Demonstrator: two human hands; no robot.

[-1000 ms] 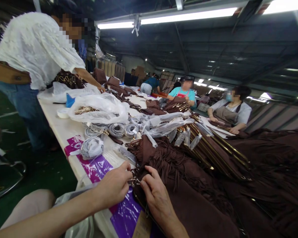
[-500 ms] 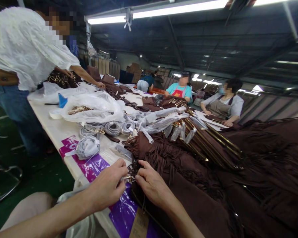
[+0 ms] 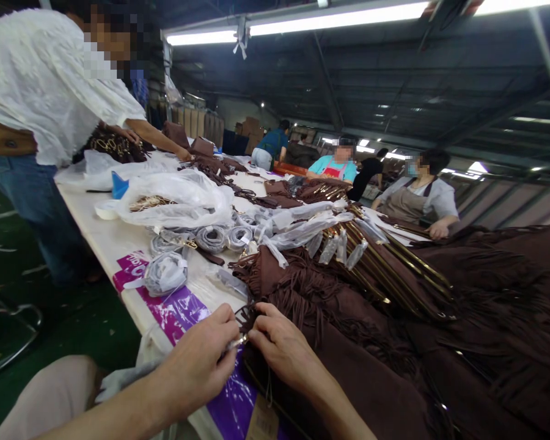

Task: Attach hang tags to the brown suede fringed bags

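Observation:
My left hand [image 3: 206,354] is closed around a small shiny metal clasp [image 3: 238,342], partly covered by what looks like clear wrap. Right beside it, my right hand [image 3: 279,339] pinches the edge of a dark brown fringed bag [image 3: 339,373] where the clasp meets it. The fingertips of both hands almost touch, and the exact join between clasp and bag is hidden. A thin string and a brown card tag [image 3: 262,418] hang below my hands. Purple printed plastic [image 3: 233,391] lies under them on the table.
Wrapped strap rolls [image 3: 165,273] and a clear plastic bag [image 3: 183,195] lie on the table [image 3: 87,211]. Gold-edged brown bags [image 3: 394,269] are stacked to the right. At the left a person in white [image 3: 41,79] reaches over the table; other people work at the far side.
Both hands stay at the same spot, with the clasp shifted slightly and tilted between them. The view has moved a little. At the back, a bent person has straightened up somewhat.

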